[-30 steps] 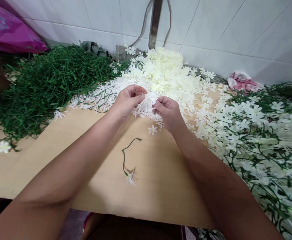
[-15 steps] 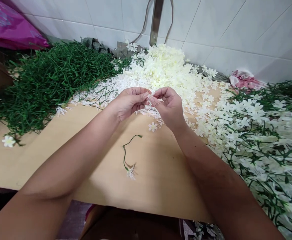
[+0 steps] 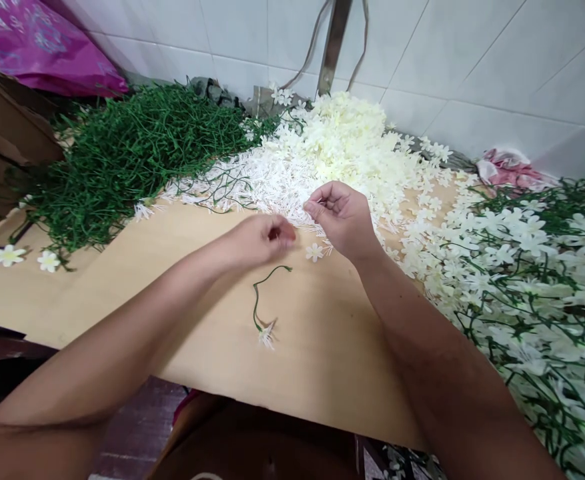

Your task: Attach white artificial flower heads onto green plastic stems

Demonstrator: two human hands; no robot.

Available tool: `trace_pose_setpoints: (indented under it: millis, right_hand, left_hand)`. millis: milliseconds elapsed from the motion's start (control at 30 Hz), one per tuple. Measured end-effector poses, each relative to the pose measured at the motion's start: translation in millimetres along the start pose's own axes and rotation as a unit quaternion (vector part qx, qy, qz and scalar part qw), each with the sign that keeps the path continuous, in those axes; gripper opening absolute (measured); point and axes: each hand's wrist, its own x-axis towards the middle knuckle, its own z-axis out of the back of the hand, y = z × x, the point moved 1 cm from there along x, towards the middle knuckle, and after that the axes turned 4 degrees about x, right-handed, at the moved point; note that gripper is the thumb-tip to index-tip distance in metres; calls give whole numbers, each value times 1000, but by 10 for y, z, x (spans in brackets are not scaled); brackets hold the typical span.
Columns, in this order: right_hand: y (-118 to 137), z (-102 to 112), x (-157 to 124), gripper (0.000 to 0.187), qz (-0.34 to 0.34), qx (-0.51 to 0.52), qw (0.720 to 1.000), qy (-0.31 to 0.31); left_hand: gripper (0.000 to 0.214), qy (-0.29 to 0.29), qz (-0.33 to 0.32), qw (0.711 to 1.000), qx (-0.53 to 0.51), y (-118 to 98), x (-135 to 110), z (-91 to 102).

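Observation:
My left hand (image 3: 267,239) is smeared by motion just above the cardboard, its fingers curled and nothing clearly visible in them. To its right, my right hand (image 3: 342,217) is closed in a pinch in front of the white stamen pile (image 3: 277,177); whatever lies between thumb and fingertip is too small to make out. Below the hands, a green artificial stem (image 3: 255,303) lies on the cardboard, with a tuft of white stamens (image 3: 267,335) at its near end. A loose white flower head (image 3: 314,252) rests between and below my hands.
A heap of green stems (image 3: 142,147) is at the left, cream petals (image 3: 345,130) at the back. Assembled white flowers (image 3: 522,287) crowd the right. Two flower heads lie left on the cardboard sheet (image 3: 137,280). A pink bag (image 3: 62,50) and tiled wall stand behind.
My hands, earlier pinched together over a small white piece, have come apart. The left has dropped down toward the cardboard; the right stays raised in a pinch. The view has shifted slightly left.

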Motion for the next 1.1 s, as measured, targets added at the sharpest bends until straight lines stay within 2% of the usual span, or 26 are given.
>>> trace_pose_setpoints:
  millis: [100,200,267,367,433,500,633,733,833,933,1033,1100]
  right_hand:
    - [-20,15,7,15,-20,20,1000,-5]
    - [-50,20,2,21,-52,33,998,-1]
    - [-73,9,-10,25,-78,36,996,7]
    - [-109,-28,-37,33,-105,47,993,11]
    - [-135,-64,-56,38,-122,65,990,10]
    - [-163,-102,-75,41,-148,92,985,12]
    - [-203,-155,-104,43,-192,142,971,5]
    - [-211,-181,-125,41,-204,165,965,2]
    - [-214,-211,-145,40,-215,175,961,14]
    - [-226,-224,-155,40,-220,181,958,17]
    - [-247,-215,-153,40,-221,179,959,7]
    - [-262,-209,-150,40,-218,177,960,4]
  left_hand:
    - [17,75,-60,973,211,47,-126,-109]
    - [10,85,-98,955,266,84,-113,-206]
    - [11,67,-92,970,213,133,-50,-225]
    - [7,-15,-18,1000,20,246,43,-155]
    - [9,-78,36,991,-107,309,69,-69]
    - [9,-108,56,977,-175,326,68,9]
    - [13,-73,35,968,-237,257,41,57]
    - [17,-46,47,959,-277,211,33,28]
    - [5,-75,80,954,-278,198,34,19]
    - [17,-115,118,949,-269,188,33,20]
    - [8,-97,133,938,-306,170,31,1]
    - [10,-78,130,931,-332,165,34,-10]
